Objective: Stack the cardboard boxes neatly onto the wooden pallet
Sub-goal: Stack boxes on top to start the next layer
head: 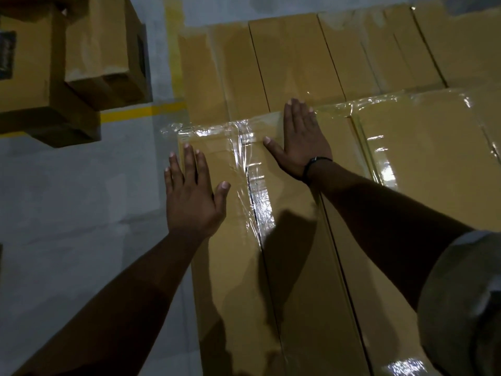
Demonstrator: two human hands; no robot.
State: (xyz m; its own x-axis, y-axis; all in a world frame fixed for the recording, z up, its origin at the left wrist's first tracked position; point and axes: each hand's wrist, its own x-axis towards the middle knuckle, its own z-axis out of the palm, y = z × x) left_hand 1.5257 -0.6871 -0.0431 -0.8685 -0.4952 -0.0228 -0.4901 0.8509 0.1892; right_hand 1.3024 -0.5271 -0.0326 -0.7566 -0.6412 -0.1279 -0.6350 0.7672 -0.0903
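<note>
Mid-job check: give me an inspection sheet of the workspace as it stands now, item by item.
Surface: grey floor with a yellow line; wooden pallet not visible.
Job's things: long cardboard boxes laid side by side in a flat layer, the far row crosswise to the near row; clear film over the seams.
Clutter: nothing seen.
Grippers: left hand flat with straight fingers at the left edge of the layer; right hand flat on a near box.
Cables: nothing seen; a dark wristband on the right wrist.
Surroundings: other boxes stacked on the floor to the left.
</note>
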